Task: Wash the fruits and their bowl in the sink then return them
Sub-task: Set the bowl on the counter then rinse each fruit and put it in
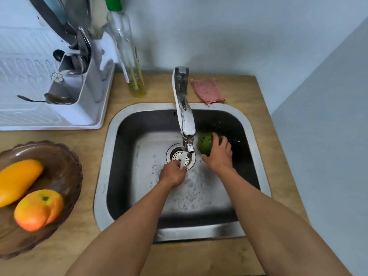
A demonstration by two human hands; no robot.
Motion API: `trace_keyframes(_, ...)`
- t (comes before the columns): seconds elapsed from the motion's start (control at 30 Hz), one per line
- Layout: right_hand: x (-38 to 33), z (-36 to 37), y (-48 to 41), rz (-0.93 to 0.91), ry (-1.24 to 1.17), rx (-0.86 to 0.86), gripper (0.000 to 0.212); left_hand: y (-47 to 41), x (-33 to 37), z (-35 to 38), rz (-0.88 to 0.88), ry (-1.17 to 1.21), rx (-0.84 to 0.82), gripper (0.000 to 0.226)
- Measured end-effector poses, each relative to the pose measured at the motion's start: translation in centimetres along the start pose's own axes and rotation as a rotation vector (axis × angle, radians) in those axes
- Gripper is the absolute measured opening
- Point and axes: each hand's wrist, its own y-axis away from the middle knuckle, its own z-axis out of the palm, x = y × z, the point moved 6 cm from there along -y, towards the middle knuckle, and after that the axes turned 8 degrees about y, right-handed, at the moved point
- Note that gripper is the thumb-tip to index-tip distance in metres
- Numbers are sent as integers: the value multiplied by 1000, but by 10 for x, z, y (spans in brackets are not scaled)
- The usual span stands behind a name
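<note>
Water runs from the tap (184,116) into the steel sink (256,136). My right hand (218,154) grips a green fruit (205,142) inside the sink, just right of the spout. My left hand (172,173) is under the water stream over the drain (177,154), fingers curled, with nothing seen in it. On the counter at the left stands a brown scalloped bowl (65,168) holding a long yellow fruit (18,180) and an orange-red fruit (38,209).
A white dish rack (49,108) with cutlery fills the back left. A glass oil bottle (129,56) with a green cap stands behind the sink. A pink cloth (207,90) lies at the back right on the wooden counter (278,156). Walls close the back and right.
</note>
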Motion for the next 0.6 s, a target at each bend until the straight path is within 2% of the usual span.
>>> trace_keyframes(0.13,-3,16,-17,8,99,-59,109,-4,-7,1,15,28,-60,23)
trace_keyframes(0.27,-2,13,-29,2,183,9,103,-5,-15,-6,3,61,-60,15)
trace_keyframes(0.33,3,9,-32,25,113,-12,100,-4,-19,-10,-6,92,-73,13)
trace_keyframes(0.37,6,10,-31,55,0,-43,99,-3,-21,-12,-17,123,-82,15)
trace_keyframes(0.5,8,24,-3,218,-753,-246,84,2,-25,-18,-141,446,-77,23)
trace_keyframes(0.6,-5,44,32,296,-1000,-470,87,12,-17,-20,-259,679,-101,27)
